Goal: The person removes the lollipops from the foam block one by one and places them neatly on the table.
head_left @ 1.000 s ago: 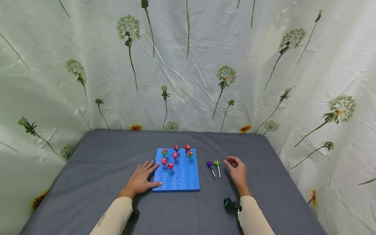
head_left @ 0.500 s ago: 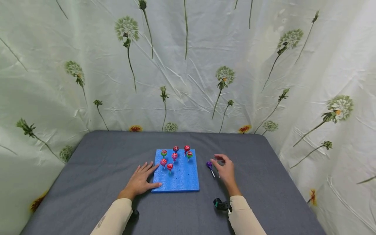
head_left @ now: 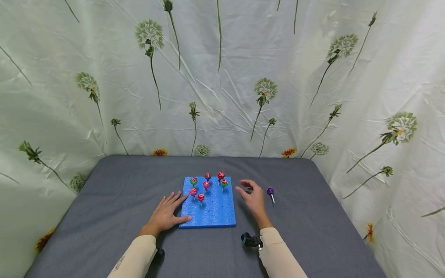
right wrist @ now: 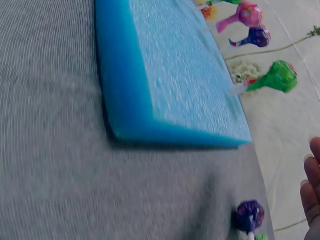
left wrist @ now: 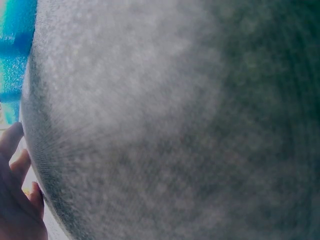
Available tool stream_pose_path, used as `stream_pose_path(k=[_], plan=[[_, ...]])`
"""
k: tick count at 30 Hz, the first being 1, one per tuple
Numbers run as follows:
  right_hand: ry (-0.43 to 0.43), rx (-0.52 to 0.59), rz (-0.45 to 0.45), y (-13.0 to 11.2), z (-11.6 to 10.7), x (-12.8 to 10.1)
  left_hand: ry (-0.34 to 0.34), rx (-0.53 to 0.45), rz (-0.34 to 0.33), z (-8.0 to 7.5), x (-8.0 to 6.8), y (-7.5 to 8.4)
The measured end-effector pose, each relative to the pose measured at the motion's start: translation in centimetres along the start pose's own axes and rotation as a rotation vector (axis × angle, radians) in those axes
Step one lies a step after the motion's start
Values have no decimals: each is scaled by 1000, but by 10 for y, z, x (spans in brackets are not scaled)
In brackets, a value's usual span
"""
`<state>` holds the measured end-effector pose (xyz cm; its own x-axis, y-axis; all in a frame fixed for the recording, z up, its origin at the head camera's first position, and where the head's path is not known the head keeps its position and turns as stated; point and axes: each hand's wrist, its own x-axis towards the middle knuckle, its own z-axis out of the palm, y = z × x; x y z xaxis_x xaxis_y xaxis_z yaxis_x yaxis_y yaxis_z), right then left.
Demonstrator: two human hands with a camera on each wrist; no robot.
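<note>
My left hand [head_left: 166, 213] lies with fingers spread at the left edge of a blue foam board [head_left: 217, 212], thumb and index finger resting on it. Its fingers [left wrist: 20, 165] also show at the left of the left wrist view. Several wrapped lollipops, such as a red one [head_left: 201, 197] and a green one [head_left: 224, 183], stand upright in the board. Right of the board, my right hand [head_left: 254, 199] hovers over a purple lollipop [right wrist: 250, 216], fingers loosely bent and apart from it. A bit of green wrapper [right wrist: 260, 237] shows beside that lollipop, mostly hidden from the head view.
Another purple lollipop [head_left: 270, 191] lies on the grey tablecloth [head_left: 306, 216] to the right of my right hand. Black wrist camera straps [head_left: 251, 240] hang at the cuffs. A white floral curtain [head_left: 222, 96] rises behind the table.
My right hand has moved left across the loose lollipops, uncovering the rightmost purple one and covering the green one and the other purple one. My left hand has stayed on the board.
</note>
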<state>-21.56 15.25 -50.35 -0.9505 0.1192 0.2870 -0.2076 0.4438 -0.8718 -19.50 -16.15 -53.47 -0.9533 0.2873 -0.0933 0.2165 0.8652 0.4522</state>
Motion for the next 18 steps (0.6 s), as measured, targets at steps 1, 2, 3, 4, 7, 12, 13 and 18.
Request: stream_pose_path(k=[1,2,3,4,7,12,13,18], plan=[[-4,4,-5,-1,2,0,2,1,1,0,0,0],[-9,7,-11,-1,4,0,3,2,1,0,0,-1],[-11,11,-13,-2,6,0,4,2,2,0,0,-1],[-13,17,-12,-3,8,0,3,-2,3,0,0,-1],[-12,29,-15,-4,14,2,3,-11,8,0,0,-2],[-25,58,-1,-4,23,4,-5,-20,6,0,0,-1],[-30,60,7,-5,25,4,-7,-22,4,0,0,-1],[-31,68,23,-8,35,5,-16,-27,5,-2,-2,0]])
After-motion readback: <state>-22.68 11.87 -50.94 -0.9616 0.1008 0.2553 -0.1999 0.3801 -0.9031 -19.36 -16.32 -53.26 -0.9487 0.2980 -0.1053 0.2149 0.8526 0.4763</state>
